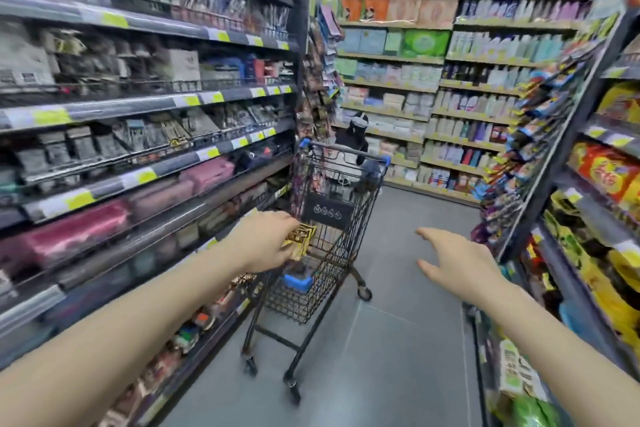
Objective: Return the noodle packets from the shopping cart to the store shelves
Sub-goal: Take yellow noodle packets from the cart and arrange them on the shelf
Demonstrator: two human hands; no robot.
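I am reaching both bare arms forward. My left hand [266, 241] is curling its fingers around a packet [300, 240], knuckles up. My right hand [457, 262] is hovering apart from it, palm down, fingers straight and spread, thumb pointing inward, gripping nothing.

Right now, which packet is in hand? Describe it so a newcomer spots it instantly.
Find the black wire shopping cart in the middle of the aisle. At its near left rim the left hand grips a noodle packet. It is shiny gold and black, the only packet held; the right hand is empty.
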